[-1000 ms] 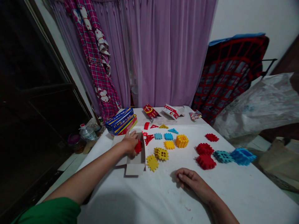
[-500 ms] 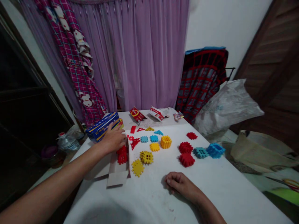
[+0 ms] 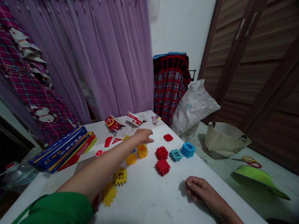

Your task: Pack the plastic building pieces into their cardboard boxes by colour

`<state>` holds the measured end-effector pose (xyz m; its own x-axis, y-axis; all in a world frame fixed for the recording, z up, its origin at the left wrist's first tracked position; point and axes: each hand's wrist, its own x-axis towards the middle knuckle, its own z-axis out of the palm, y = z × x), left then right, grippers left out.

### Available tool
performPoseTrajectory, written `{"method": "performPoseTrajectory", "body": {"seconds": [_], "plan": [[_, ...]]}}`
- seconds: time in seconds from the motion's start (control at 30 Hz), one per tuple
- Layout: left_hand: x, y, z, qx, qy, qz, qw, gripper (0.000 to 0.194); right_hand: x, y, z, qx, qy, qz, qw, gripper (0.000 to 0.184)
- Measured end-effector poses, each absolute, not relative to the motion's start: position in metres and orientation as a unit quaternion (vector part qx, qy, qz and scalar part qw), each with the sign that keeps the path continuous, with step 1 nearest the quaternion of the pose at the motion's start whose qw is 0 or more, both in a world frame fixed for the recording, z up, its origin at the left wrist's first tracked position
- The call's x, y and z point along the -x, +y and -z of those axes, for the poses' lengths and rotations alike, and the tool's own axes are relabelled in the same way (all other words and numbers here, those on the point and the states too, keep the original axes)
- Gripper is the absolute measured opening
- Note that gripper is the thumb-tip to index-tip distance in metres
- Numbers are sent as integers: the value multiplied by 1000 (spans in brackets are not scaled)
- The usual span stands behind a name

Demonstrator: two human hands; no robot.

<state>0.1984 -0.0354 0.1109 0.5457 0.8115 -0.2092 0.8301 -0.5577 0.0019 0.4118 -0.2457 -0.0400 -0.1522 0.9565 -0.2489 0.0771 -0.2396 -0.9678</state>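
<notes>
Small rm, white counter (image 3: 144,205) in front, pieces spread over it. Nearest: R hand (image 3: 201,189) lying on the counter at the front edge, fingers loosely curled, nothing in it, apparently just parked out of the way. L arm in green sleeve (image 3: 58,208) crosses the counter; L hand (image 3: 143,136) is stretched out flat-ish, fingers together and tipped down, no pinch, nothing visible in it. It's over the middle of the counter, nearest the orange-yellow cube (image 3: 142,151) and yellow waffle block (image 3: 131,159); can't tell if it touches anything. Yellow spiky piece (image 3: 109,194) and yellow lattice block (image 3: 120,176) sit by the forearm. To the right, w/ gaps between, two red blocks (image 3: 162,160), small red gear (image 3: 168,137), teal grid piece (image 3: 176,155), blue cube (image 3: 188,150): roughly grouped by colour, it seems, so each is easy to pick out. Flat red strip (image 3: 108,141) and red ring piece (image 3: 99,152) lie further left. Blue-and-red boxes (image 3: 60,149) on the left end, stacked, likely pushed aside to free space. Far edge: torn red card packaging (image 3: 112,123), white-red carton (image 3: 135,118), wrapper (image 3: 156,118). Beyond: white plastic bag (image 3: 192,107), tote (image 3: 224,140), green visor (image 3: 259,182) on floor, purple curtain (image 3: 105,62), wardrobe doors (image 3: 245,56).
</notes>
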Motion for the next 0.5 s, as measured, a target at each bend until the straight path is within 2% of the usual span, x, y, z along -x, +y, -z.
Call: {"method": "performPoseTrajectory", "body": {"seconds": [0.1, 0.3, 0.5], "plan": [[-248, -10, -90, -881, 458, 97, 71, 61, -415, -243, 45, 524, -464, -587, 408, 59], [-315, 24, -39, -871, 470, 105, 99, 85, -413, -242, 52, 500, -479, -602, 398, 59], [-341, 34, -11, -871, 468, 111, 101, 77, -412, -243, 59, 501, -466, -617, 388, 61]]}}
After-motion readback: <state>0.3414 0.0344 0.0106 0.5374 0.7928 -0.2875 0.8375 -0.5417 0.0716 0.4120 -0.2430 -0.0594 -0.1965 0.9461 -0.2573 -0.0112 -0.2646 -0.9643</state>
